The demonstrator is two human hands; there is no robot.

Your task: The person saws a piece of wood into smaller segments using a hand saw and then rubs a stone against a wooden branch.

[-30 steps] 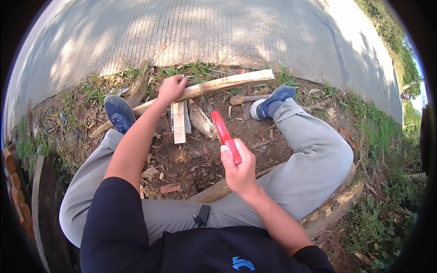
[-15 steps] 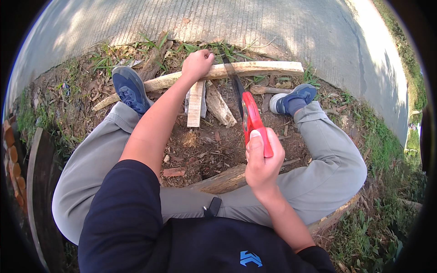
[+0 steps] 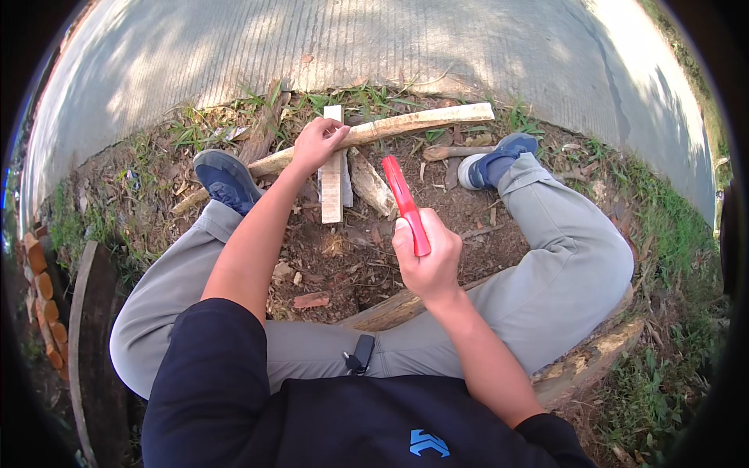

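Observation:
A long, slightly curved strip of pale wood (image 3: 425,119) lies crosswise between my feet. My left hand (image 3: 317,143) closes on it left of its middle, right where it crosses a short flat wooden piece (image 3: 332,195). A dark mark, like a shallow cut, shows on the strip to the right of that hand. In front of my lap, my right hand (image 3: 431,256) is wrapped round the red handle of a saw (image 3: 402,195), apart from the wood. The saw's blade cannot be made out now.
A rough split piece of wood (image 3: 371,183) lies beside the short one. My shoes (image 3: 226,179) flank the work, and a log (image 3: 394,309) lies close before my lap. Beyond the grassy dirt runs a ridged concrete road (image 3: 374,47). Stacked orange-brown pieces (image 3: 45,300) stand far left.
My right hand has drawn the saw back toward me and tilted it, off the strip. My left hand has shifted slightly left and nearer, and the strip has moved a little left.

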